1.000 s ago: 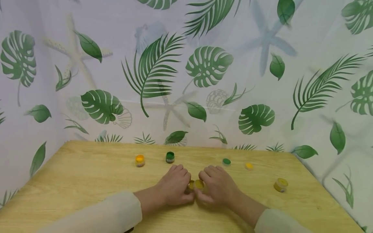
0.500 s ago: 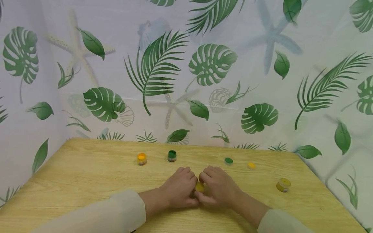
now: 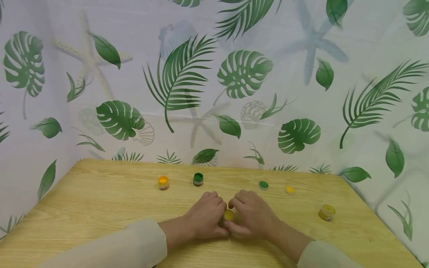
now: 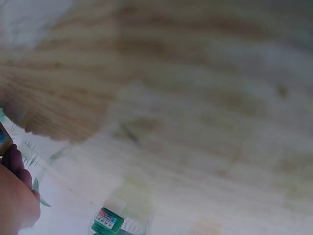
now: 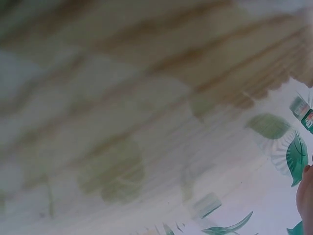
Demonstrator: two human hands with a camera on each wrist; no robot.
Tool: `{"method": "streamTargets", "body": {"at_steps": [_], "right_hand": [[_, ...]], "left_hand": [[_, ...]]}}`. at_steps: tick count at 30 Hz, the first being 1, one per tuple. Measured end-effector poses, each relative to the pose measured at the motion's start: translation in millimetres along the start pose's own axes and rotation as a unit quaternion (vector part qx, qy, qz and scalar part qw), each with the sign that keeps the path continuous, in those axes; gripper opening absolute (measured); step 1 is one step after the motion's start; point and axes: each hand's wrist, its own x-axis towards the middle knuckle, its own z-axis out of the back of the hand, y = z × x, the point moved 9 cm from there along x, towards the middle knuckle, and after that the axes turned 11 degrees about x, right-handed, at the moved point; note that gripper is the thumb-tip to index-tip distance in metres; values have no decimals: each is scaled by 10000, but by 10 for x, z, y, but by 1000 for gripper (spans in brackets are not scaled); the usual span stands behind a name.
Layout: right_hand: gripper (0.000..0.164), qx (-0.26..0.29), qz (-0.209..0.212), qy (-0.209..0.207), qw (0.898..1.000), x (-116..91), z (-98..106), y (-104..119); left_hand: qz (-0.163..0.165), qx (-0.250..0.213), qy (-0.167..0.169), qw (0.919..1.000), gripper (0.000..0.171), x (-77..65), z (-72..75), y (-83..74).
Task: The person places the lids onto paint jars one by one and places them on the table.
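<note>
My left hand (image 3: pixel 209 216) and right hand (image 3: pixel 253 216) meet low in the middle of the table in the head view. Between them is a round mustard-yellow lid (image 3: pixel 228 215), pinched by my right thumb and fingers. My left hand grips a small mustard paint jar, mostly hidden behind the fingers in the head view. In the left wrist view, the edge of that paint jar (image 4: pixel 5 139) with its blue label shows beside the curled fingers. The lid now overlaps the jar's place. At the right wrist view's edge, only a sliver of my right hand (image 5: pixel 305 200) appears.
Behind the hands stand an open orange paint jar (image 3: pixel 163 182) and an open dark green paint jar (image 3: pixel 198 179). A green lid (image 3: pixel 263 185) and a yellow lid (image 3: pixel 289 190) lie right of centre. Another mustard paint jar (image 3: pixel 326 212) is farther right. A leaf-patterned curtain (image 3: pixel 201 85) borders the wooden table.
My left hand has shifted right toward the right hand. The two mustard rounds that were side by side now show as one between the hands. The head view has shifted slightly.
</note>
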Motion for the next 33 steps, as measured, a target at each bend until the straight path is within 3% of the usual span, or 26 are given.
{"method": "streamTargets", "body": {"at_steps": [8,13,22,27,33], "right_hand": [[26,229,113,183,9995,22,-23,47],[27,85,151,60,9998,29,-16,68],[50,-19,78,-273,9996,17,29,33],[37,-1,106,-85,9999,25,21,35],[30,-130,362,59,9992,13,10,76]], "left_hand": [[41,-19,4,10000,39,-6,19,-1],[32,15,-37,10000,40,2,25,3],[72,6,-56,10000,38,5,36,20],[257,-325,49,9991,35,-14,27,58],[190,-451,53,9988,30,-4,20,38]]}}
